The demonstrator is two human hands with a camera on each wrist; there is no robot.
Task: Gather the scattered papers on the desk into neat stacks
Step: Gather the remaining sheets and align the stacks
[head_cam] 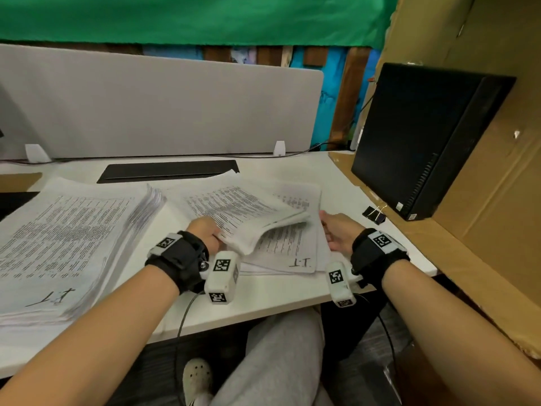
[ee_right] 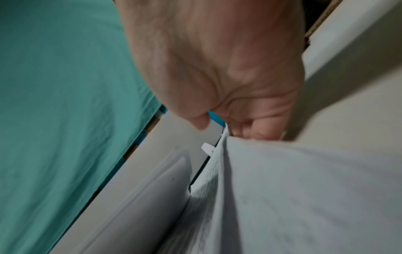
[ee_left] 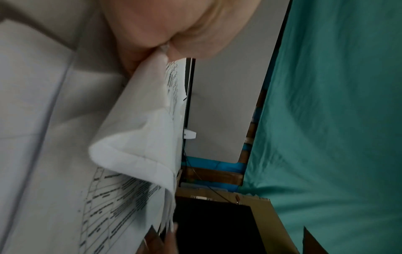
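Note:
My left hand grips the near left corner of a bundle of printed papers and holds it lifted and bent above a flat pile of sheets. In the left wrist view my left hand pinches the bundle, which curls down. My right hand is at the right edge of the pile, thumb up. In the right wrist view my right hand has its fingers curled in under the paper edge. A thick stack of papers lies at the left of the white desk.
A black computer case stands at the right on cardboard, with a black binder clip beside it. A black mat lies behind the papers, in front of a grey divider.

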